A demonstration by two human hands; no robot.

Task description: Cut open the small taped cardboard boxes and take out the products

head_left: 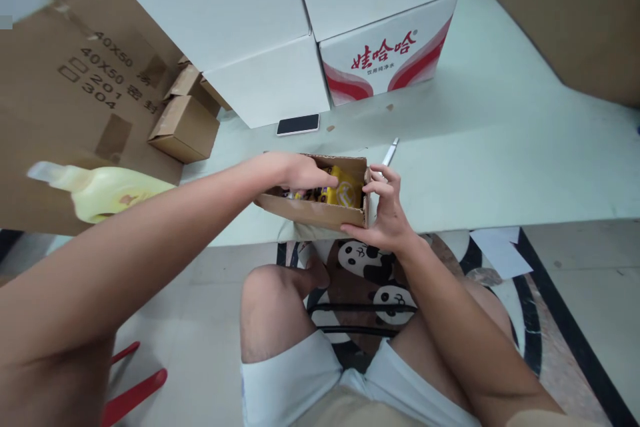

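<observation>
A small open cardboard box (313, 208) stands at the near edge of the table, with its top facing me. Inside it lie a yellow packet (346, 190) with a pale round mark and several small dark and coloured packets (311, 194). My left hand (303, 172) reaches into the box from above, its thumb stretched out against the yellow packet; the other fingers are mostly hidden. My right hand (387, 210) grips the box's right end, thumb below and fingers curled at the top edge. A slim white and grey tool (391, 151), perhaps a cutter, lies just behind the right hand.
A black-screened phone (298, 125) lies before stacked white cartons (265, 83), one with red printing (387, 53). Left are a pale yellow bottle (107, 190), small brown boxes (185, 130) and a large carton (75, 113). Another large carton (585, 27) stands right on the pale table (510, 167).
</observation>
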